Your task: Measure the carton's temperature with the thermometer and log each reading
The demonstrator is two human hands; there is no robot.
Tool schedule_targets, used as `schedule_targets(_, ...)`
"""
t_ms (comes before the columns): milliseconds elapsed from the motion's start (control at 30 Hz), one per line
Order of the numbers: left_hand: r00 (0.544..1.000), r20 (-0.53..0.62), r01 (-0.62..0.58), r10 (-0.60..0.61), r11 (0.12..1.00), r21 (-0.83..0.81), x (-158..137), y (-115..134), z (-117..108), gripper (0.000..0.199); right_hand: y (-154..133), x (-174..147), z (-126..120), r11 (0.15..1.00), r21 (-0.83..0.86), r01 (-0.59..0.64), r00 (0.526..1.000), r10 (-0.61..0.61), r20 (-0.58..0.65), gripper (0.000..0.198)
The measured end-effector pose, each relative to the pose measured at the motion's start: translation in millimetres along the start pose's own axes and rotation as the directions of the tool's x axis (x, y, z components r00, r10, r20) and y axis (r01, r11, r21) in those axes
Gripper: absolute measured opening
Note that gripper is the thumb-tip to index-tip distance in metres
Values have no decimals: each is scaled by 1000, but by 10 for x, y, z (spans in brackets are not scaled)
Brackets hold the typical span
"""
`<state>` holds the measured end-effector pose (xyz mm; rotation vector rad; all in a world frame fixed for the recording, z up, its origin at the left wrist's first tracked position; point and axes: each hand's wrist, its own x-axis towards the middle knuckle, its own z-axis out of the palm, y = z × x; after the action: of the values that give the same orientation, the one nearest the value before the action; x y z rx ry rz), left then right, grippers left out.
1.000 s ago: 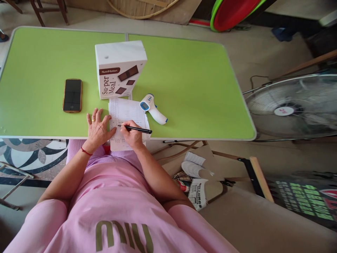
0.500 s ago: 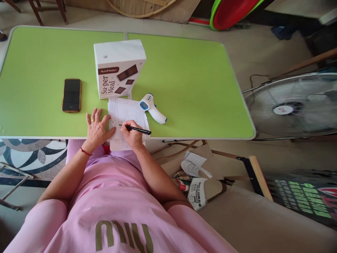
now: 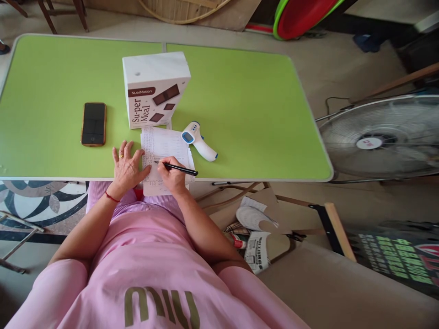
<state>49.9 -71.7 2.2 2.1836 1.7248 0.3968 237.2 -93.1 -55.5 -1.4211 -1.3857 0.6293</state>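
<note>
The person sits at the near edge of a bright green desk [image 3: 240,100], just left of the frame's centre, with both hands on a sheet of paper [image 3: 163,148] covered in rows of small handwriting too fine to read. The right hand [image 3: 173,176] has its fingers pinched closed around a black pen [image 3: 176,168], which lies nearly level, its tip on the paper toward the left and its back end pointing right. The left hand [image 3: 126,167] lies flat on the desk with fingers spread wide, holding nothing, its thumb side pressing on the paper's left edge; a ring shows on one finger and a red cord circles the wrist. The paper's lower end hangs a little past the desk's near edge. Just above the paper stands a white carton [image 3: 154,89] printed with "Su-per Meal" and dark squares, touching or almost touching the paper's top edge. To the right of the paper, close beside it, a white and blue infrared thermometer [image 3: 199,140] lies on its side. A dark phone [image 3: 93,124] lies face up, well apart to the left. At the right of the frame, off the desk, a large fan [image 3: 380,139] stands on the floor, and loose papers [image 3: 255,228] lie scattered under the desk's near right corner.
</note>
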Motion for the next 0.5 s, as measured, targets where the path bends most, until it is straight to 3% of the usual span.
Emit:
schedule_targets(200, 999, -37, -9, 7, 999, -37, -5, -27, 44, 44, 0, 1, -5, 999, -33, -20, 1000, 21, 20, 21)
schedule_targets(500, 1000, -5, -8, 8, 1000, -11, 2, -8, 14, 47, 0, 20, 1, 1000, -29, 7, 1000, -7, 9, 22)
